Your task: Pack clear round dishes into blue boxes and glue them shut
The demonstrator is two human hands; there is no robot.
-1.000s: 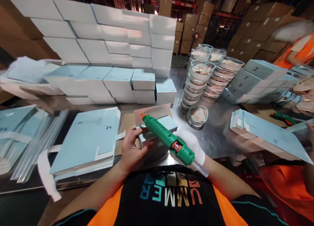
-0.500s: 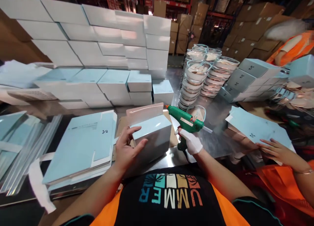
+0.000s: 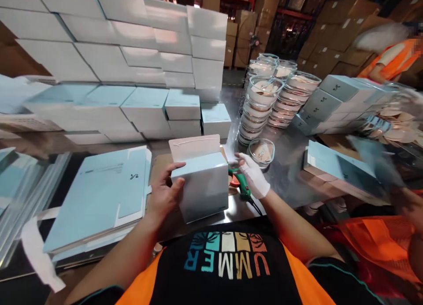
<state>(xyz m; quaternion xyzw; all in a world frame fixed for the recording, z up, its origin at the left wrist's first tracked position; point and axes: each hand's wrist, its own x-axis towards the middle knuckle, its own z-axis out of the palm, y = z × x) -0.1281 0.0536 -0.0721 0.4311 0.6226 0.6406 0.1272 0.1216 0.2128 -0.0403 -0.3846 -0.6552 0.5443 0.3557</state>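
Behind my spot I see a big wall of white boxes point(image 3: 139, 36), stacked glass dishes point(image 3: 264, 102) to its right, flat blue carton blanks point(image 3: 99, 195) piled left, cardboard cartons point(image 3: 330, 36) way back.

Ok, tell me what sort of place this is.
Most likely a warehouse packing line. Brown cartons fill tall racks behind, finished white boxes are stacked on the metal table, and flat unfolded box blanks wait beside the half-built box.

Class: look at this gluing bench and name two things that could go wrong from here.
1. The glue gun lies under the gloved right hand, close to the box; its tip could burn skin or smear the card.
2. The left hand alone steadies the box with its flap open; it could tip.
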